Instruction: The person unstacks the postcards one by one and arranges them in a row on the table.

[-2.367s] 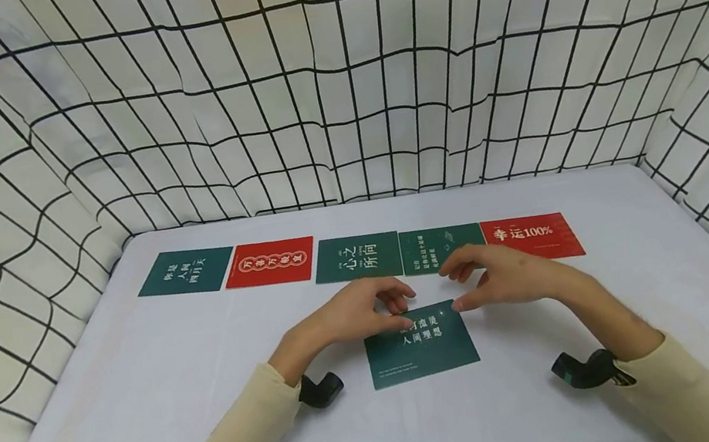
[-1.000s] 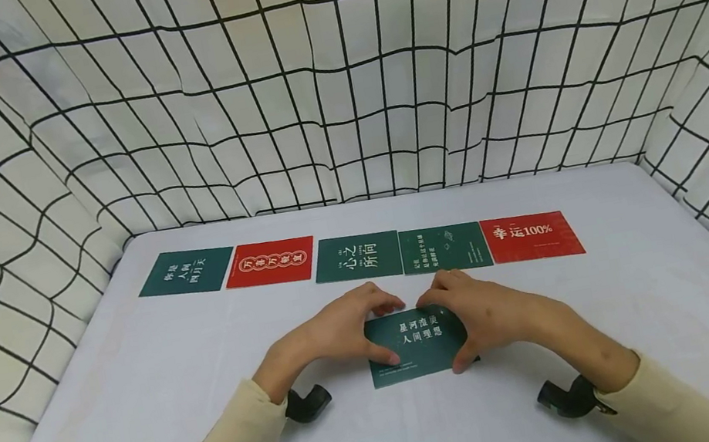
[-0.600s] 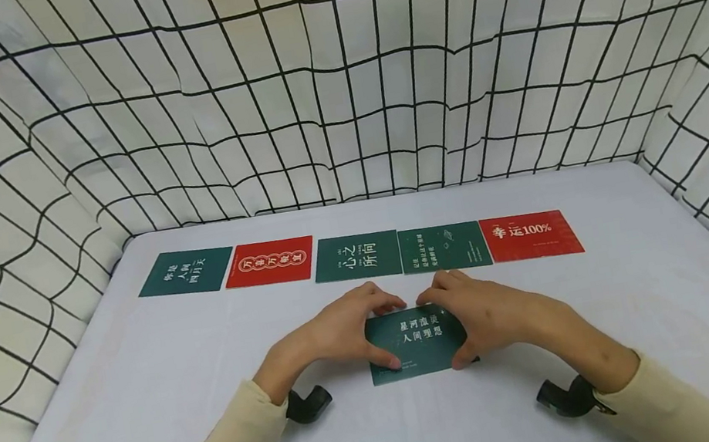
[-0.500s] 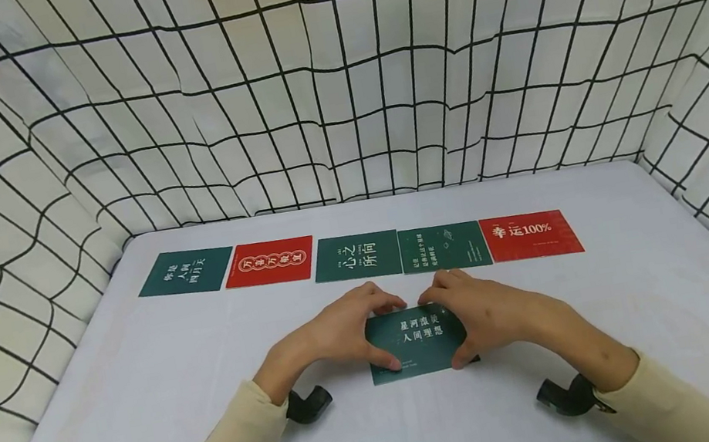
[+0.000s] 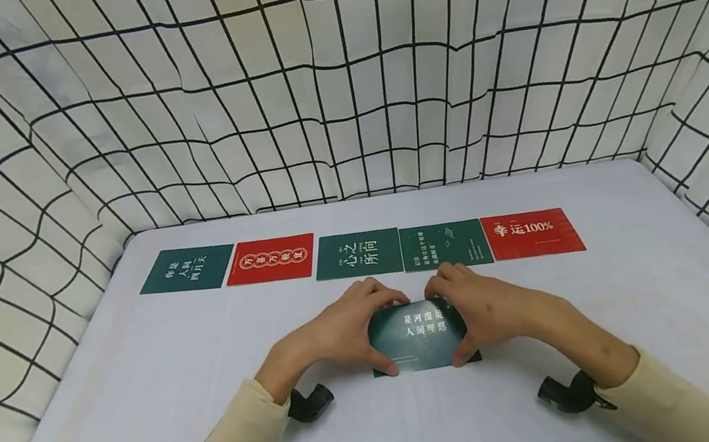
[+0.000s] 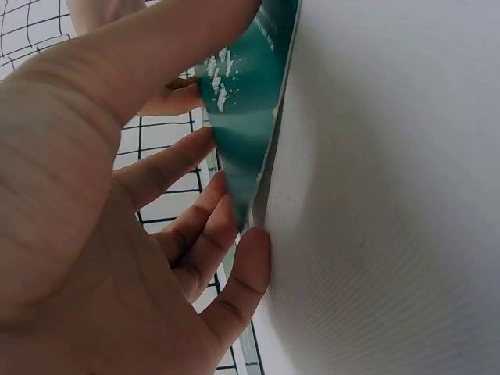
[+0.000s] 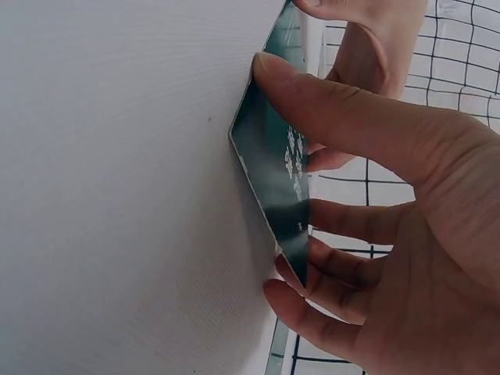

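A dark green card [image 5: 417,339] with white Chinese characters lies across the middle of the head view, between both hands. My left hand [image 5: 344,324] grips its left end, thumb on the near edge and fingers at the far edge. At the right end my right hand [image 5: 491,304] holds it the same way. In the left wrist view, the card [image 6: 246,117] stands slightly off the white cloth at one corner, the fingertips beside it. The right wrist view shows the thumb over the edge of the card [image 7: 266,180] and the fingers along its far side.
Behind the hands runs a row of cards: a green card [image 5: 187,269], a red card [image 5: 270,259], a green card [image 5: 357,254], another green card [image 5: 446,245] and a red card [image 5: 533,233]. A black-lined grid wall [image 5: 345,82] encloses the white table [image 5: 147,412].
Both hands came down from the card's far corners to grip its two ends. Lately the card's near edge has risen a little in view and its surface catches more light.
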Demonstrator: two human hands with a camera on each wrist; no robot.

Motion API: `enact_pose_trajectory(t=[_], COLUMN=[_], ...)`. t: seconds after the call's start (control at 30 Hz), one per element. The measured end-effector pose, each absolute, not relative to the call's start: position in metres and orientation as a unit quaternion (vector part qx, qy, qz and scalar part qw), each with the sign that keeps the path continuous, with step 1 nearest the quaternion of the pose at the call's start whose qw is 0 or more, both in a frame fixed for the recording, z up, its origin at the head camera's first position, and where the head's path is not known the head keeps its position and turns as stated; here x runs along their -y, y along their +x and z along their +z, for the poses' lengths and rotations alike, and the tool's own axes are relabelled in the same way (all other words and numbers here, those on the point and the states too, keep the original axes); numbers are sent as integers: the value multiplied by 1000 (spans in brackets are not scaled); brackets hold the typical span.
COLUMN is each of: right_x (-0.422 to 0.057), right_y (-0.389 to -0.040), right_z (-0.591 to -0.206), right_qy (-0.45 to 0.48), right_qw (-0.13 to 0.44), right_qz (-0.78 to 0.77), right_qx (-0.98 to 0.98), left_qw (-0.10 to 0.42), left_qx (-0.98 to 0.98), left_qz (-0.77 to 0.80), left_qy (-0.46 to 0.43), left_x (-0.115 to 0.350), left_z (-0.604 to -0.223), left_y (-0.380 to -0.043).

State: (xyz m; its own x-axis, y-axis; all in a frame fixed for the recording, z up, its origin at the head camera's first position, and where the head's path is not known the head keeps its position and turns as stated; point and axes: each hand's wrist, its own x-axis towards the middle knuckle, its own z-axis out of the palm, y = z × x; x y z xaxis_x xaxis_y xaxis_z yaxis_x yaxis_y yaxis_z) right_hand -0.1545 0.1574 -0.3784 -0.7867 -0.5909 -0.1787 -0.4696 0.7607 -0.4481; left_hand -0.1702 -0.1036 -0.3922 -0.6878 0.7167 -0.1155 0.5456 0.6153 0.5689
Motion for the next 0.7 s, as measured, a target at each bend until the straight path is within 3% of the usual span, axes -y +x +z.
enact_pose_trajectory(t=[0.33, 0.7], right_x=[-159, -176], right_y=[-165, -182], right_z=[-378, -381], right_qy=[-235, -246], right_qw=[208, 155], right_qz=[-266, -333], right_qx=[-911, -897], left_qw=[168, 164], left_qx=[-889, -892], left_qz=[246, 303], left_qy=[348, 292], left_x=[100, 100], left_z=[-391, -392], left_y=[-169, -171])
